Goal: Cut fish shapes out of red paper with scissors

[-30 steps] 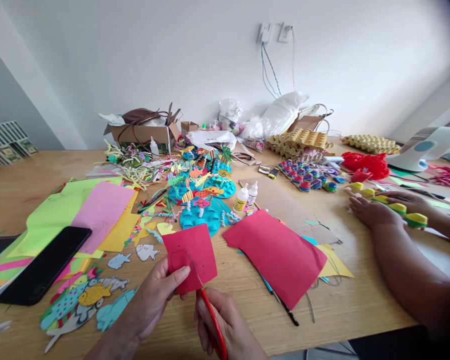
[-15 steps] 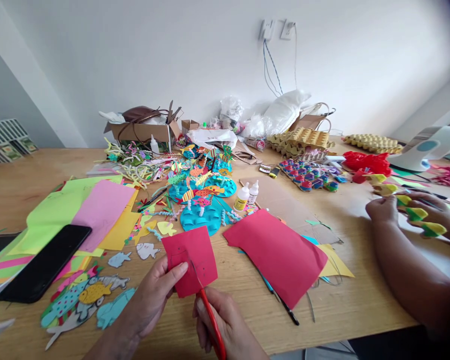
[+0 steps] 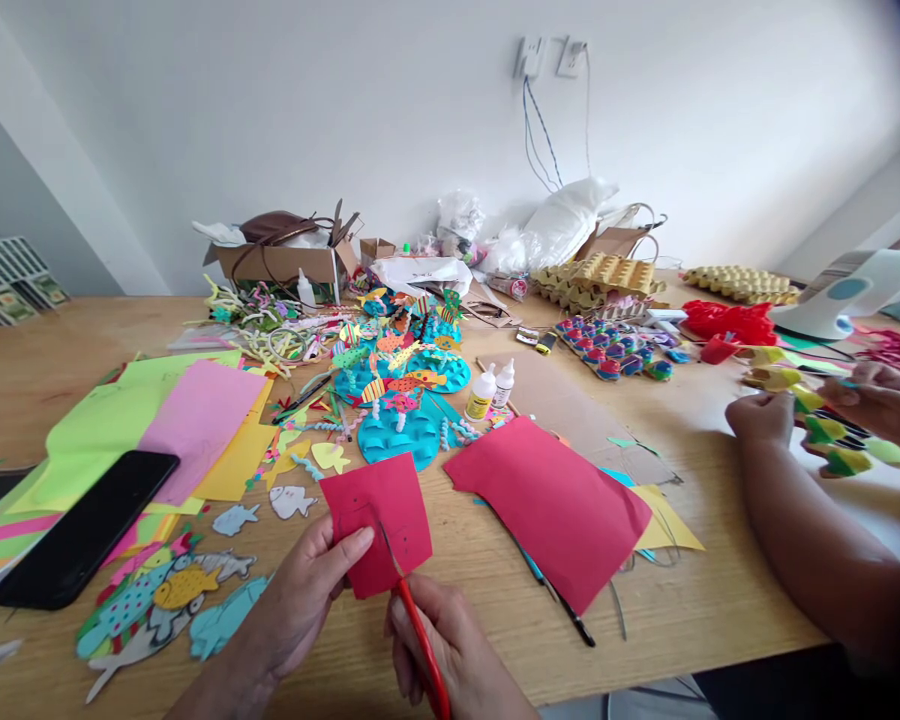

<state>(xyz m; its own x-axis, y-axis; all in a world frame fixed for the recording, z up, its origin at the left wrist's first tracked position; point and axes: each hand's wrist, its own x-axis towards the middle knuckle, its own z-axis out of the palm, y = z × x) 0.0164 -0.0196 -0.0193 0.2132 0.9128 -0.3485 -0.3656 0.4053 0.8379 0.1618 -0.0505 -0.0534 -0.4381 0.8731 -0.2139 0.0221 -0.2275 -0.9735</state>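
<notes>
A small red paper piece [image 3: 412,500] with pencil marks is pinched in my left hand [image 3: 307,590], thumb on top. My right hand [image 3: 446,640] is wrapped round red-handled scissors [image 3: 424,645], whose blades lie against the paper's middle, reaching up from its lower edge. A larger red sheet [image 3: 555,500] rests on the table to the right. Paper fish cut-outs [image 3: 187,590] lie left of my left hand, and blue egg-carton pieces [image 3: 397,435] bearing colourful fish stand just beyond the paper.
Coloured sheets [image 3: 105,420] and a black phone [image 3: 86,525] lie at left. Two glue bottles [image 3: 481,392] stand mid-table. At right, another person's hands [image 3: 761,418] hold a painted egg-carton strip [image 3: 825,430]. Boxes, bags and egg trays [image 3: 600,275] line the wall.
My hands, the red paper and the scissors have barely moved. At the right, the other person's far hand has lifted and the painted strip has shifted.
</notes>
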